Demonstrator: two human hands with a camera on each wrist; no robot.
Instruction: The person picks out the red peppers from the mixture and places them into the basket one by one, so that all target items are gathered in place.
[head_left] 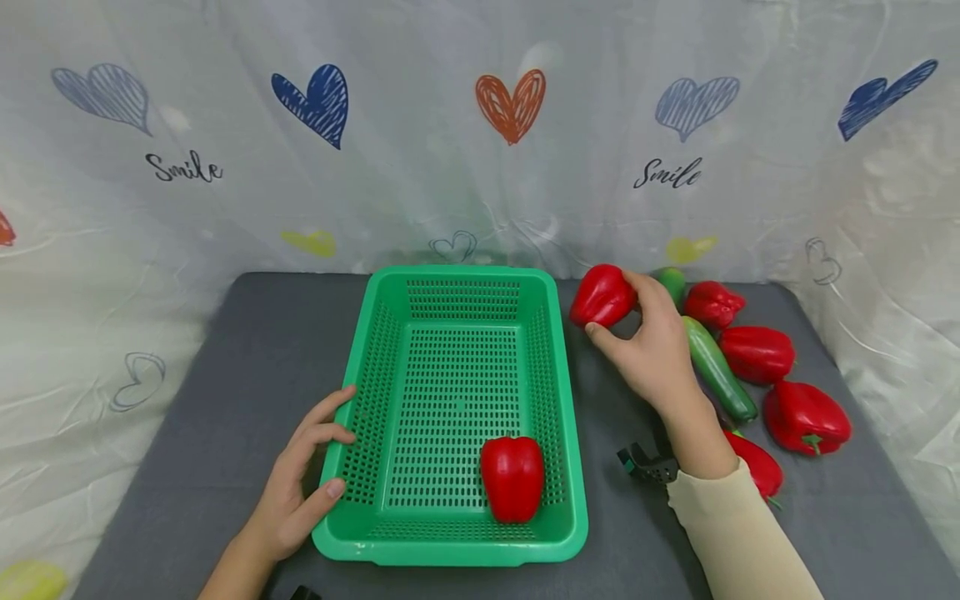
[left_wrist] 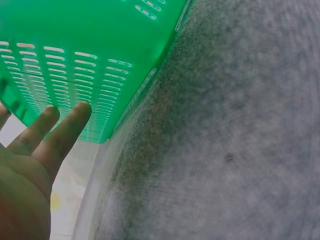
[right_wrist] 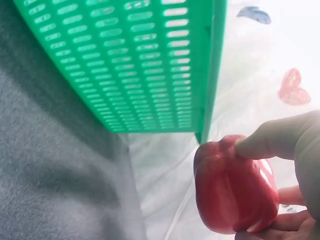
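Observation:
My right hand (head_left: 651,346) pinches a red bell pepper (head_left: 602,296) between thumb and fingers, just off the far right corner of a green perforated basket (head_left: 450,552). In the right wrist view that bell pepper (right_wrist: 232,187) is held up off the grey surface, beside the basket wall (right_wrist: 112,62). At the basket's left side, my left hand (head_left: 288,487) rests its thumb and fingertips on the rim. Two straight fingers (left_wrist: 67,132) of it touch the outer wall in the left wrist view. Another red bell pepper (head_left: 513,479) lies inside, at the near right corner.
Right of the basket lie several more red bell peppers (head_left: 806,417), a green cucumber-like vegetable (head_left: 718,371) and another green vegetable (head_left: 671,283), partly behind my right hand. A black strap (head_left: 647,464) is at my right wrist. A heart-printed curtain (head_left: 420,183) hangs behind the grey table (head_left: 217,400).

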